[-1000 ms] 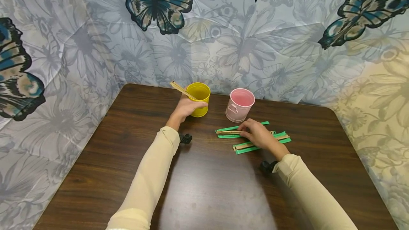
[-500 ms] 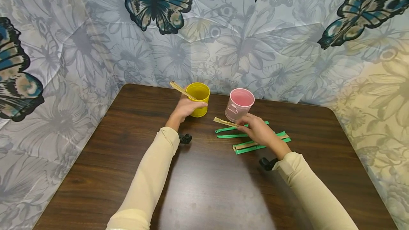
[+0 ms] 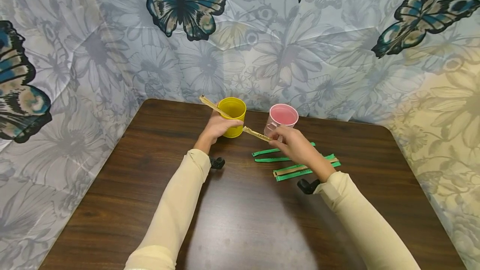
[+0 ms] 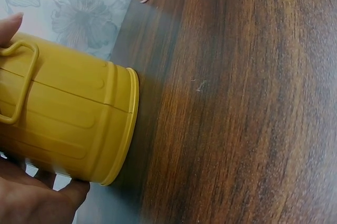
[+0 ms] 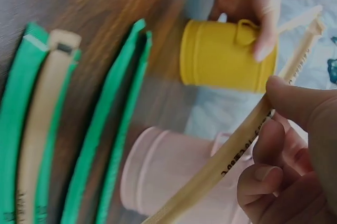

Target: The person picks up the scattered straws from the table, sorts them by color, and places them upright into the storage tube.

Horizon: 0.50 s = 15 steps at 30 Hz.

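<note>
In the head view my left hand (image 3: 221,124) grips the small yellow bucket (image 3: 235,130), which stands at the table's far side; the left wrist view shows fingers on both sides of the yellow bucket (image 4: 68,108). A tan straw (image 3: 211,104) leans out over its rim to the left. My right hand (image 3: 294,143) pinches another tan wrapped straw (image 5: 242,134) between thumb and fingers. This straw has small dark print and points left toward the yellow bucket. Just behind my right hand stands a pink bucket (image 3: 283,116), partly hidden by it.
Green straws (image 3: 271,159) lie under and beside my right forearm. A tan straw (image 5: 42,113) lies between green ones (image 5: 16,103). The dark wooden table (image 3: 131,170) ends at a butterfly-patterned cloth (image 3: 300,53) behind the buckets.
My right hand has picked up the tan straw from among the green ones and carried it up and left toward the yellow bucket. My left hand has stayed on the yellow bucket.
</note>
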Each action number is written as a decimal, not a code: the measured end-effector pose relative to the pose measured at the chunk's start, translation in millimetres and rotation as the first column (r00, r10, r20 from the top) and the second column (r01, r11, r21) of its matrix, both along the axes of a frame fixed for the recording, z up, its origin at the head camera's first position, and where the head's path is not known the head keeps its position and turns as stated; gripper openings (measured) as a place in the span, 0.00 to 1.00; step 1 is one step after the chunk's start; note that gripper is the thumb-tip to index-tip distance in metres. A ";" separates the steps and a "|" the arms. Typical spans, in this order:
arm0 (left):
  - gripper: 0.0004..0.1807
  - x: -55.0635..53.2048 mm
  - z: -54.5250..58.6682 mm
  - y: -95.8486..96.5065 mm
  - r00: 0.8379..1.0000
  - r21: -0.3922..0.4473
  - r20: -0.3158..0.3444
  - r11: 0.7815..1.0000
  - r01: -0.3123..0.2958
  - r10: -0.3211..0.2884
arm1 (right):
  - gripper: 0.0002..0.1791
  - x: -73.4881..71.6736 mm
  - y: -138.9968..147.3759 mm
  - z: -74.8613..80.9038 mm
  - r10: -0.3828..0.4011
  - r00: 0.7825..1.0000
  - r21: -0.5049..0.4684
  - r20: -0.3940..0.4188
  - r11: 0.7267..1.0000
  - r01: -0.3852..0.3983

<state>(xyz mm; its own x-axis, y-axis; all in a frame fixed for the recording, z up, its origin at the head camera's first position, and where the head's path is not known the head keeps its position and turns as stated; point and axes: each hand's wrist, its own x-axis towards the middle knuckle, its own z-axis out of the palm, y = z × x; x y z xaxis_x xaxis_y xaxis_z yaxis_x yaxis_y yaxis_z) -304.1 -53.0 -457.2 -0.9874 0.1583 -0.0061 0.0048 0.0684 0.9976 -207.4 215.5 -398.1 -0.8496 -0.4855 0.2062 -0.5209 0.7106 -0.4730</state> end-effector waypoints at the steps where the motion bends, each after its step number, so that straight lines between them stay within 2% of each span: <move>1: 0.51 -0.4 0.4 0.3 1.000 0.003 -0.002 1.000 0.002 -0.002 | 0.06 -1.3 -2.2 3.0 0.002 1.000 -0.007 0.007 1.000 -0.002; 7: 0.50 -1.5 1.5 1.2 1.000 0.015 -0.004 1.000 0.007 -0.007 | 0.07 -8.5 -15.5 14.7 0.035 0.999 -0.081 -0.008 0.996 -0.036; 15: 0.50 -0.4 1.3 -0.5 1.000 -0.011 0.006 1.000 0.004 -0.004 | 0.06 -18.5 -35.5 31.3 0.076 0.996 -0.140 -0.036 0.987 -0.081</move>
<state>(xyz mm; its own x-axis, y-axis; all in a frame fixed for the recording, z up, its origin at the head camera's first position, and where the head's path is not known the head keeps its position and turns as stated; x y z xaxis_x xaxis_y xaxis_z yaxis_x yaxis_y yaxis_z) -304.5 -53.5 -455.8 -0.9867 0.1621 -0.0135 -0.0006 0.0797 0.9968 -225.9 180.0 -366.9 -0.8022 -0.5147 0.3027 -0.5883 0.5945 -0.5482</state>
